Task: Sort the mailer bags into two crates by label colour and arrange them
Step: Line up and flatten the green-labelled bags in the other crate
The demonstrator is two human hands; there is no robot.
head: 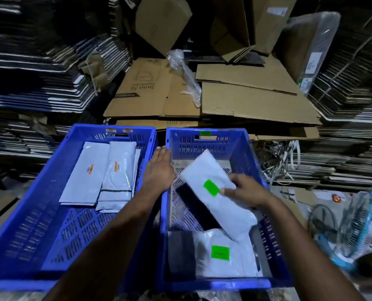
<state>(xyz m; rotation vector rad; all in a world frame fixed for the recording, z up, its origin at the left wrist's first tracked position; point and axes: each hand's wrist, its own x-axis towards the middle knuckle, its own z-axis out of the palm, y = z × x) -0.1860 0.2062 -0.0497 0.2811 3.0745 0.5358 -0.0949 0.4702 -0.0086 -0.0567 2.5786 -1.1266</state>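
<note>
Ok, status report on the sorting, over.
Right hand grips green-label mailer over right crate. Left hand open on the rim between crates. Orange-label mailers in left crate. Nothing blocking.

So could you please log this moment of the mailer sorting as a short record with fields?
left crate: blue perforated plastic crate holding white mailer bags with orange labels
right crate: second blue plastic crate with a white mailer bag with green label lying in it
right hand: right hand holds another green-labelled white mailer, tilted over the right crate
left hand: left hand flat, resting between the crates, no grip
surroundings: flattened brown cardboard behind the crates; blue fan at right
</note>
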